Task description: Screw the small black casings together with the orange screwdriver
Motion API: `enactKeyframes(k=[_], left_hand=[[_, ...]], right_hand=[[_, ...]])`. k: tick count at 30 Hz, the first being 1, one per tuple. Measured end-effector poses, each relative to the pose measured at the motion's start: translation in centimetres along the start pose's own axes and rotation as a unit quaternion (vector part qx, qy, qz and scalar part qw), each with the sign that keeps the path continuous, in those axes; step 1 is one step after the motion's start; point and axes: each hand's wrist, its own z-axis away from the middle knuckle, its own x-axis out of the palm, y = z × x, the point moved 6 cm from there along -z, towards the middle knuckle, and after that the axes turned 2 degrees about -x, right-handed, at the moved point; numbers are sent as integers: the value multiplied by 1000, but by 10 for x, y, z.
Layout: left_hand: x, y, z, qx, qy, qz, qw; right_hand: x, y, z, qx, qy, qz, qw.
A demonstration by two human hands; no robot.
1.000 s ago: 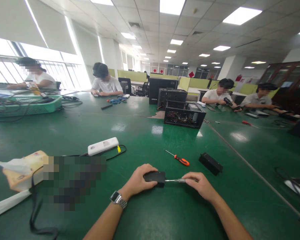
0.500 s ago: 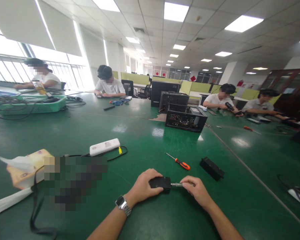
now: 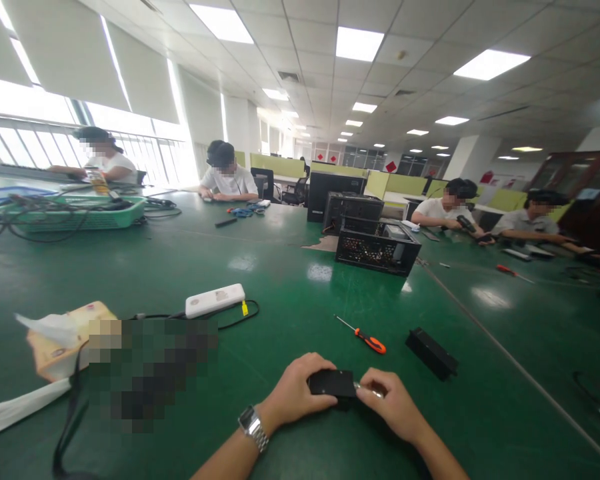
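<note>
Low over the green table (image 3: 280, 313), my left hand (image 3: 298, 389) is wrapped round the left end of a small black box (image 3: 331, 382), thumb on the near side and fingers on the far side. At the box's right end, my right hand (image 3: 394, 404) pinches a slim silver metal piece (image 3: 377, 393), mostly covered by the fingers. Whether that piece is inside the box or only touches it, I cannot tell. Beyond my hands lies a screwdriver (image 3: 371, 343) with an orange and black handle. A longer black box (image 3: 431, 353) rests to its right.
An open black computer case (image 3: 377, 250) stands farther back. To the left are a white power strip (image 3: 215, 301), a tissue pack (image 3: 87, 317) and a green basket (image 3: 80, 217) of cables. Several co-workers sit around the table; another screwdriver (image 3: 507, 269) lies at the far right.
My right hand has moved in against the box's right end, covering most of the silver piece that showed between them before. The whole view has shifted slightly.
</note>
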Motion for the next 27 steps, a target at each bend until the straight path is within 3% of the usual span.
enactKeyframes(k=[6,11,16,20,23,27], left_hand=[[-1,-1,1,-8,0,-1,1000],[0,-3,1,-7,0,-6,1000],[1,-3,1,-9,4,-11,1000],[2,-3,1,-11,9,-15,1000],[1,-4,1,-10,6,-14,1000],[1,-3,2,-14,-2,-12,1000]], right_hand=[[-23,1,6,8,-33,16,999],[-12,-10,6,-22,14,38,999],[8,-4,2,4,145,12,989],[5,5,0,22,213,6,977],[-12,2,6,-21,294,32,955],[-31,-13,26,-113,420,110,894]])
